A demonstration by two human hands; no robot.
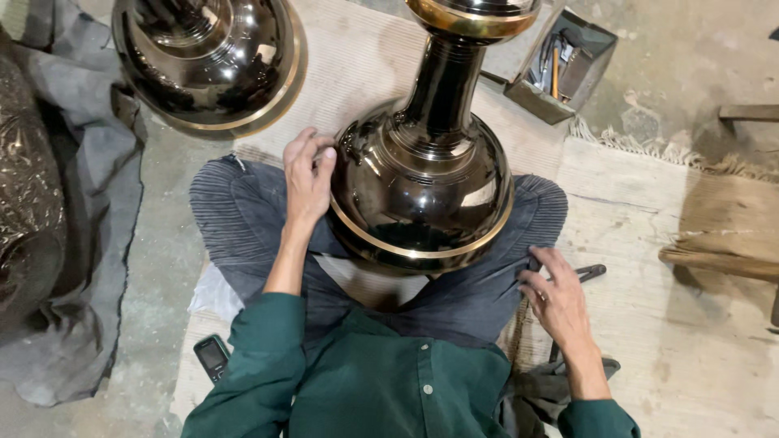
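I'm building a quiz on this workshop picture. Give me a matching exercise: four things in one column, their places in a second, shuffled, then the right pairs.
Things:
1. left hand
2. right hand
3. small black phone
4. metal box of tools

Places:
A. on the mat by the left elbow
B. on the floor beyond the vase's neck, upper right
C. flat against the side of the dark polished vase
D. on the trouser leg, near a dark tool

Pairs: 1-C, 2-D, 3-A, 4-B

Left hand against dark vase, seemingly steadying.
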